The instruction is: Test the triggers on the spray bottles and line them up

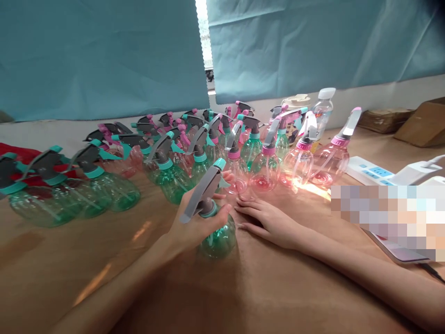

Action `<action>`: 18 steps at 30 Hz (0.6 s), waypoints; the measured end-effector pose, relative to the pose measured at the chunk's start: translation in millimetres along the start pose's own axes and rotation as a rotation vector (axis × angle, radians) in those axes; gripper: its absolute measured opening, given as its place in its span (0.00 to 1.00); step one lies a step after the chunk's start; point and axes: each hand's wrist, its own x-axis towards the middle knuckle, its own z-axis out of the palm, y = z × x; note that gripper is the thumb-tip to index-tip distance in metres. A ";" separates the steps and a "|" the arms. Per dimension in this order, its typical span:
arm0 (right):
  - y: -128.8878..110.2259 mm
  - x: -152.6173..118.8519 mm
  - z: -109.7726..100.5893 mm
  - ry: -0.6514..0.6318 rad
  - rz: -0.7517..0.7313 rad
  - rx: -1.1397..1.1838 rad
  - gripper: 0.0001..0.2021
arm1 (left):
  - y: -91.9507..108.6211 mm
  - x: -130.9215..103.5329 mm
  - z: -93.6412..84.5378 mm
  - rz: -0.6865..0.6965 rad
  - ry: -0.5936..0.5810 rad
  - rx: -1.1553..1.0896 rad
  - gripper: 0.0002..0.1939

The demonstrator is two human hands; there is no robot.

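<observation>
My left hand [198, 222] is wrapped round the neck of a green spray bottle [219, 241] with a grey and teal trigger head, upright on the brown table [285, 297]. My right hand [266, 218] lies on the table just right of that bottle, fingers apart and holding nothing. Behind it stand pink spray bottles, the closest being one with a pink collar [264, 174]. Another green bottle [174, 183] stands beyond my left hand. More green bottles [118, 190] are lined up at the left.
Several more spray bottles crowd the back, before a blue curtain [104, 55]. A clear bottle with a white cap [323, 111] stands behind. At the right are a power strip [371, 170], a phone [396, 246] with a cable and a cardboard box [422, 123]. Red cloth [21, 153] lies far left.
</observation>
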 end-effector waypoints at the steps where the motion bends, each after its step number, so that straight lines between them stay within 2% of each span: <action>1: 0.2 0.2 0.1 0.001 -0.003 0.000 0.22 | 2.3 -0.1 0.1 -0.011 -0.001 -0.011 0.21; 6: 1.7 1.1 0.1 -0.009 -0.020 -0.004 0.20 | 10.3 -1.1 0.1 -0.140 -0.039 -0.003 0.23; 9: 2.7 1.2 0.0 -0.025 -0.017 -0.021 0.21 | 8.2 -3.5 0.8 -0.146 -0.065 -0.037 0.25; 14: 2.5 1.3 -0.6 -0.034 -0.015 -0.032 0.21 | 4.0 -9.2 1.1 -0.133 0.064 0.024 0.24; 18: 1.7 1.9 -1.7 -0.038 -0.018 -0.036 0.22 | 0.0 -14.4 -1.7 -0.141 0.048 0.094 0.26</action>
